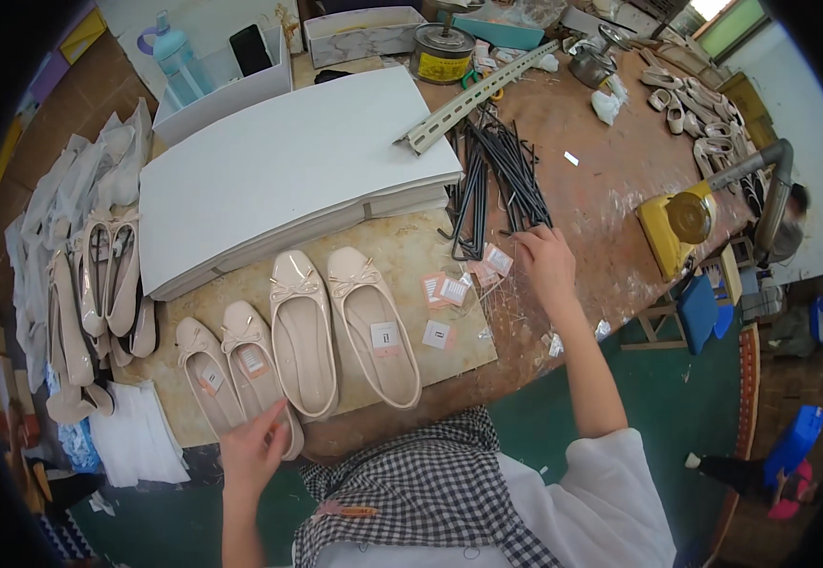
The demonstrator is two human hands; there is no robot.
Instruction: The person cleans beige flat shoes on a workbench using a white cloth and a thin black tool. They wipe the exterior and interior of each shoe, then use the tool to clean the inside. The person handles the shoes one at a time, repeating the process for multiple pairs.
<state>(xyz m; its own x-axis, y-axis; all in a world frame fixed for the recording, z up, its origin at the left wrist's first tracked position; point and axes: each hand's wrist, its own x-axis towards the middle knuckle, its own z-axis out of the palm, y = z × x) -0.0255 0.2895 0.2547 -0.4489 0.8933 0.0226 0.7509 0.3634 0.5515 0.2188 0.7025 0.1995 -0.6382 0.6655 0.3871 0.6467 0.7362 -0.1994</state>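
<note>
Four beige ballet flats with bows lie in a row, toes pointing away: two smaller ones, a left one (pixel 187 337) and a right one (pixel 239 329), and two larger ones (pixel 295 290) (pixel 353 279). Small square labels lie inside three of them. My left hand (pixel 252 452) is closed at the heel of the second small flat, thumb and forefinger at its side edge. My right hand (pixel 548 267) reaches to a pile of thin black rods (pixel 509 170), its fingertips pinched at their near ends. Loose labels (pixel 446 291) lie beside it.
A stack of white board (pixel 288 161) stands behind the shoes, with a slotted metal bar (pixel 478 95) over its corner. Wrapped shoes (pixel 99 275) crowd the left. At the right stand a yellow machine (pixel 665 232) and more flats (pixel 700 104). A tin (pixel 442 59) stands behind.
</note>
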